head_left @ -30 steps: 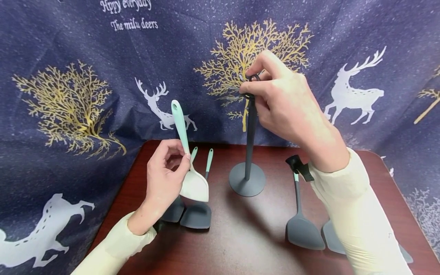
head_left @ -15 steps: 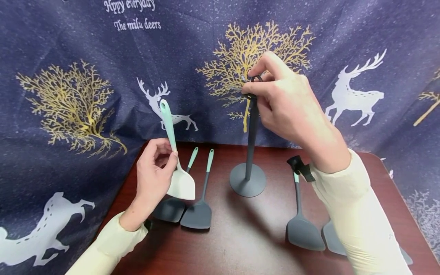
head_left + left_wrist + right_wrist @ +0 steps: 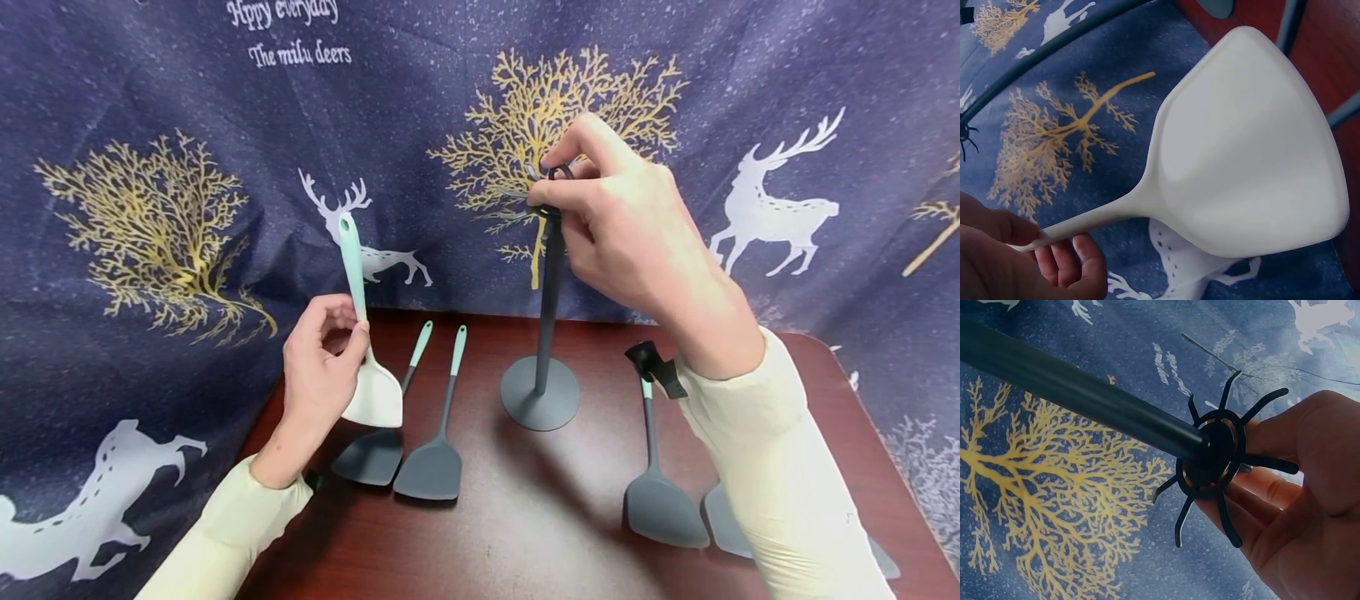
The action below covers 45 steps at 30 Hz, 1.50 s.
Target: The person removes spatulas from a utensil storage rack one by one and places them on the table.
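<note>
My left hand (image 3: 321,358) pinches a spatula (image 3: 373,398) with a white head and a mint handle near where the two meet. It is held upright, handle end up, above the table's left side. In the left wrist view the broad white spatula head (image 3: 1247,150) faces the camera, thumb and fingers round its neck. My right hand (image 3: 626,212) grips the top of a dark utensil stand (image 3: 549,308), whose round base rests on the table. The right wrist view shows the stand's ring of curved hooks (image 3: 1211,456) with the fingers (image 3: 1272,487) holding it; nothing hangs from the hooks in view.
Two grey spatulas with mint handles, a left one (image 3: 371,457) and a right one (image 3: 431,471), lie left of the stand. On the right lie another grey spatula (image 3: 663,508) and further grey heads, partly hidden by the right sleeve (image 3: 787,492). A deer-print cloth (image 3: 247,275) hangs behind the table (image 3: 525,533).
My left hand has moved left with the white spatula, away from the stand, uncovering more of the grey spatulas below. The right hand has stayed on the stand's top.
</note>
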Each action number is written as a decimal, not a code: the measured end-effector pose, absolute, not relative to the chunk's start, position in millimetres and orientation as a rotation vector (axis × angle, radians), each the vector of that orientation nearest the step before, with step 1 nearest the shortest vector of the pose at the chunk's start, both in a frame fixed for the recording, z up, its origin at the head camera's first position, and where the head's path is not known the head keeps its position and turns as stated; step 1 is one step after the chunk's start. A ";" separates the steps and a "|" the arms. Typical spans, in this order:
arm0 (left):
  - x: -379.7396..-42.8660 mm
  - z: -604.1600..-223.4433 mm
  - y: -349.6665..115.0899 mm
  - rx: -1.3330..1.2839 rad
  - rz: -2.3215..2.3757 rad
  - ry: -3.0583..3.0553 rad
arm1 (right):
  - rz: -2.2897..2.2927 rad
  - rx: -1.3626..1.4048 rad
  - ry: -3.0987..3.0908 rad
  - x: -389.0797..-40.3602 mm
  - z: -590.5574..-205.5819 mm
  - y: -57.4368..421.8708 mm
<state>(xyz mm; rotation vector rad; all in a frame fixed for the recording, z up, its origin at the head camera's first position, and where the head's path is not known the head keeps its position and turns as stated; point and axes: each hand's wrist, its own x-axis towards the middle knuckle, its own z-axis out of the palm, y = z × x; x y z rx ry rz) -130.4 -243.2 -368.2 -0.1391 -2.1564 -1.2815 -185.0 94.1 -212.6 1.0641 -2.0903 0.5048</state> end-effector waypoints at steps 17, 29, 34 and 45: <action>-149.3 -380.7 -272.7 -0.033 -1.140 -2.252 | 0.510 1.069 -2.082 -186.6 -213.9 94.5; -157.9 -392.4 -292.6 -0.006 -0.973 -2.352 | 0.500 1.067 -2.079 -186.2 -213.8 94.2; -158.0 -395.8 -298.5 0.009 -0.961 -2.403 | 0.506 1.080 -2.069 -186.5 -213.8 94.0; -166.6 -410.0 -315.4 0.014 -0.878 -2.509 | 0.500 1.075 -2.072 -186.3 -213.8 95.4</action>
